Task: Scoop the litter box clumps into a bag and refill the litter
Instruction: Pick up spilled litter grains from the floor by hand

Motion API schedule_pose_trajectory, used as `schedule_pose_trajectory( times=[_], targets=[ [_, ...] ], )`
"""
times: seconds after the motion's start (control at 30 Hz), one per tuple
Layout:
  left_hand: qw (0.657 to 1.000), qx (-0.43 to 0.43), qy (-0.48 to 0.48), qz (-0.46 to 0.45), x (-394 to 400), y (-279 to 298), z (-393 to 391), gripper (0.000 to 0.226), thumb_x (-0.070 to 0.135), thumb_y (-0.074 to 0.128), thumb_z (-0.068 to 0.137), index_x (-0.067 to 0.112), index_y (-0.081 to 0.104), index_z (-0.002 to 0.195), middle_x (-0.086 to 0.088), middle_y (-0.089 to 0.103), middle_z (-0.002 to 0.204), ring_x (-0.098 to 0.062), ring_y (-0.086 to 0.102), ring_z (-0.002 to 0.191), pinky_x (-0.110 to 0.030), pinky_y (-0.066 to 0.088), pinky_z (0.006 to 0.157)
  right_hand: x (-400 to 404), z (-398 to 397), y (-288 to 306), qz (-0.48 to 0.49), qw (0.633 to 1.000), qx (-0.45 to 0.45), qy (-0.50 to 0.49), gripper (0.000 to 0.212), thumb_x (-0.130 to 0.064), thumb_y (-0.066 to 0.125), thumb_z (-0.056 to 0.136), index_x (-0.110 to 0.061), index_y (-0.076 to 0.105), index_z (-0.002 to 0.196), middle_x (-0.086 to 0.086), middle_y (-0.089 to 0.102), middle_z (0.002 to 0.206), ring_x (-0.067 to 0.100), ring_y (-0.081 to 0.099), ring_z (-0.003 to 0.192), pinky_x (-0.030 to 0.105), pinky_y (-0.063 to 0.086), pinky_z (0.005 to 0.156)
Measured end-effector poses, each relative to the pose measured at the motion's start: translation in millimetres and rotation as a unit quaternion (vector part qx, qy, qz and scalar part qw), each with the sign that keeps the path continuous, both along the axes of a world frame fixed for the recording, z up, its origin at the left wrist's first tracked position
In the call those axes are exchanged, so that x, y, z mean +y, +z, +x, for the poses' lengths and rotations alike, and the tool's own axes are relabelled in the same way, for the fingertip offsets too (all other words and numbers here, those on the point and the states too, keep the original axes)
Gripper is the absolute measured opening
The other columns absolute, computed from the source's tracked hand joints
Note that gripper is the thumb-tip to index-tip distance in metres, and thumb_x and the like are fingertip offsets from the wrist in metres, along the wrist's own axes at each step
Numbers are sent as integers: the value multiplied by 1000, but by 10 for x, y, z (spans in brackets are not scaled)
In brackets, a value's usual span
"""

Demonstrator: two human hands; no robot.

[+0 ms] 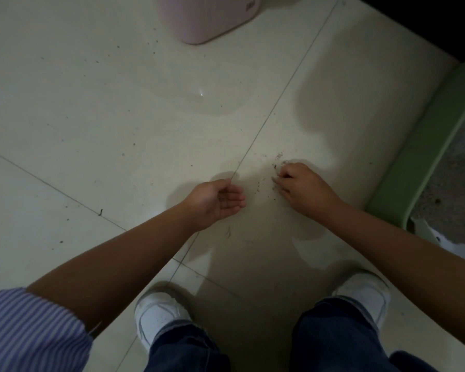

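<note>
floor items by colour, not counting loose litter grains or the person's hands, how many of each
White: 3, the two shoes and the crumpled bag
Pink: 1, the ribbed bin
Green: 1, the litter box
Total: 5

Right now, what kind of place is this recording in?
Probably a home floor corner kept for a cat: pale floor tiles, a green litter box at the right edge, and spilled litter grains that the right hand is gathering.
</note>
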State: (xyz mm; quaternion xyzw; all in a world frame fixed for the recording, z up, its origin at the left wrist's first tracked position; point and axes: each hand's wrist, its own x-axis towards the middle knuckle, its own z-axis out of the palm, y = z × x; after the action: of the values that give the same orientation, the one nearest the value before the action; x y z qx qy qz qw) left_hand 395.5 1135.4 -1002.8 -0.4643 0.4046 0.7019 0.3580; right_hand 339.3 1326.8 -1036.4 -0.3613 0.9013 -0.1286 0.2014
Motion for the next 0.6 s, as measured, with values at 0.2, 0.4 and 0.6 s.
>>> schedule_pose_trajectory(
  times=[0.2,0.4,0.6],
  targets=[
    [998,-34,35,49,-11,13,-44,43,22,27,101,-9,52,116,-21,56,117,-32,47,123,-36,40,94,-51,-71,64,18,998,45,45,33,-14,43,74,-1,62,51,10,56,52,25,57,44,13,39,41],
    [996,-35,56,58,-28,-13,-41,57,36,22,101,-10,51,119,-28,45,136,-35,43,129,-36,39,94,-146,-97,156,57,994,51,75,10,8,61,49,-2,59,47,12,55,48,26,56,41,14,39,35],
    [997,-22,53,61,-53,-47,-25,70,46,15,99,-11,41,131,-28,45,136,-36,43,128,-37,39,94,-236,-177,182,91,990,12,107,37,8,81,18,-3,53,39,11,53,42,27,55,35,16,39,30]
  ],
)
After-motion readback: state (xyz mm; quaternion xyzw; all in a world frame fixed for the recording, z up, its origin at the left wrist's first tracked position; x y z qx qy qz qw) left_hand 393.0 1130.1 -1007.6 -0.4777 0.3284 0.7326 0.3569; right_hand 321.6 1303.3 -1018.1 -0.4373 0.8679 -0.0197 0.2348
